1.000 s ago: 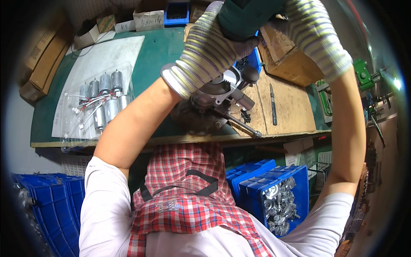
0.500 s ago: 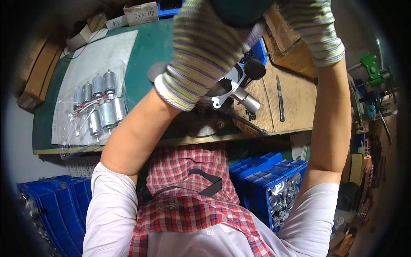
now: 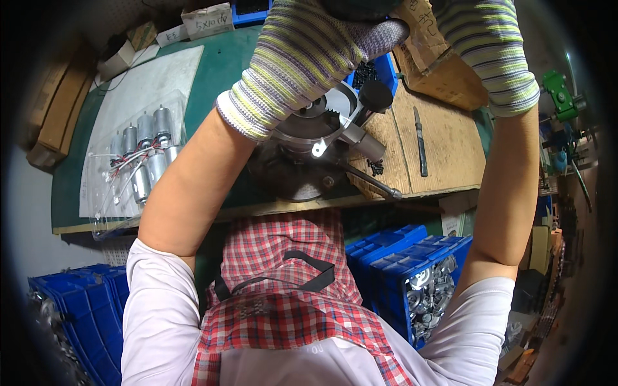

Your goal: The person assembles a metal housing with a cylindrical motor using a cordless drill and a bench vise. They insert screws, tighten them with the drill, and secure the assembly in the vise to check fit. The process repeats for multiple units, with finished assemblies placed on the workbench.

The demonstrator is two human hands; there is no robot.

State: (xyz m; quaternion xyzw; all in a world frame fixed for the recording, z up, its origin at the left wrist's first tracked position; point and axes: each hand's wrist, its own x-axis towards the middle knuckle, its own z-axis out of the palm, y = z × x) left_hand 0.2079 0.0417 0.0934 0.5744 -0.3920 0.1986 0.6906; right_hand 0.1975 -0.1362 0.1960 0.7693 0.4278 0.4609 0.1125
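head view showed both gloved hands, left hand [image 3: 309, 58] and right hand [image 3: 489, 45], raised near the lens, fingers clenched on a dark tool [image 3: 360, 8] above a round metal fixture [image 3: 302, 154] on the green surface [image 3: 225, 71]. a slip could drop it onto the fixture. small motors [image 3: 145, 151] lay well left; blue bins [image 3: 412, 276] sat below.

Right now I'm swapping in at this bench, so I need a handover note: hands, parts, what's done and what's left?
Left hand in a striped knit glove: raised, gripping a dark object at the top edge; what it is cannot be told.
Right hand, same glove: raised beside it.
Round grey metal fixture with black-knobbed lever: below the hands, on the green bench mat.
Silver cylindrical motors with red wires: left, on a clear plastic sheet.
Progress cannot be judged from this view.
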